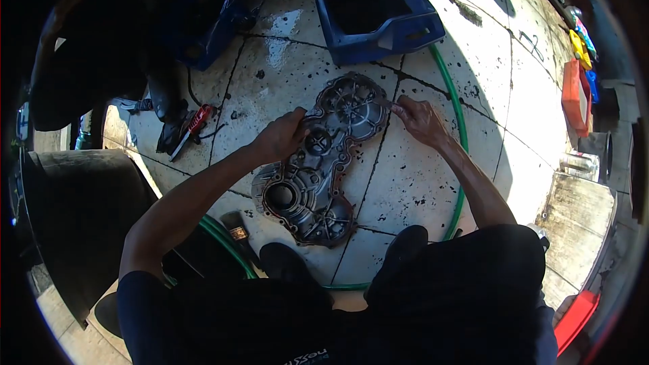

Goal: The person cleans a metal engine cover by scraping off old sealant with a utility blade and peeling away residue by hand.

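A dark metal casing (pixel 318 169) with round recesses and a bolt-holed rim lies on the tiled floor between my feet and a blue panel. My left hand (pixel 280 136) is at the casing's left edge, its fingers bent over the rim. At the upper right edge, my right hand (pixel 420 120) has its fingers closed by the rim; whether they pinch the rim or a small thing is too small to tell. Dark specks dot the tiles around the casing.
Two blue panels (pixel 399 39) lie beyond the casing. A green hose (pixel 454 88) curves along the right and near my feet. A brush (pixel 236 228) lies by my left shoe, a red-handled tool (pixel 197 120) farther left. Another person (pixel 94 47) is at upper left.
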A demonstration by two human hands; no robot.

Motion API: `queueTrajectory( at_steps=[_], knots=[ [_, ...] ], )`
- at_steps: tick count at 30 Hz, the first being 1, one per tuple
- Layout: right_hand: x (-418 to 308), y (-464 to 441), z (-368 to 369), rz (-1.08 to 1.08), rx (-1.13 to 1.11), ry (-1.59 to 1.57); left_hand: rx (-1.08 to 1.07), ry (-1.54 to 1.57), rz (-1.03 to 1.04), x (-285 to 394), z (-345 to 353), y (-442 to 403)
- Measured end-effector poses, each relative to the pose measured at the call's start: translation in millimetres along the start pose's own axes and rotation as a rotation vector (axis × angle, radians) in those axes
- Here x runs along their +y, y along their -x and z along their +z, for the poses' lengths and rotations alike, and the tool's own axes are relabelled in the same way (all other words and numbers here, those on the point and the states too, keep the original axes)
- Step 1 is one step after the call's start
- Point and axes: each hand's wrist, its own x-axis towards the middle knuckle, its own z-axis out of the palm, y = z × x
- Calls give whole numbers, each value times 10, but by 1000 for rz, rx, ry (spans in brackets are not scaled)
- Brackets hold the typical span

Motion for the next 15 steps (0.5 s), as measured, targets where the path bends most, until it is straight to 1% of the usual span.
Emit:
queueTrajectory(
  at_steps=[5,7,8,10,15],
  knots=[
    [-111,161,27,82,-73,25,50,-76,2,17,33,-21],
    [-150,103,-33,103,47,68,40,-91,-60,47,36,-26],
    [-177,96,-75,107,42,68,35,-87,-61,56,51,-22],
    [-238,54,-164,67,21,174,60,-96,-11,40,25,-31],
    [-399,123,-287,-34,-40,300,17,-128,-71,99,6,-33]
  ],
)
